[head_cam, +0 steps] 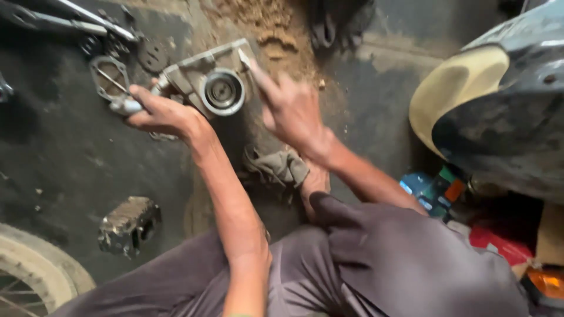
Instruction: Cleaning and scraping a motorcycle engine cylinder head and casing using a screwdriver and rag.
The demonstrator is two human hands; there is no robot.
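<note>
Two hands on casting [202, 79]: left hand [158, 114] gripped tool [126, 107]; right hand [291, 108] fingers spread, steadying edge. Greasy grip probably could slip, dropping casting onto floor [64, 158].

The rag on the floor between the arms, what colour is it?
The rag is a dirty grey-brown, seen in the head view.

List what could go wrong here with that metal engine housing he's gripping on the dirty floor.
1. Loose sawdust lies right behind the engine housing; grit might get into its open round bore.
2. The left hand and right hand are bare on sharp-looking metal edges; cuts seem possible.
3. The gasket lies loose alongside and could be crushed.
</note>
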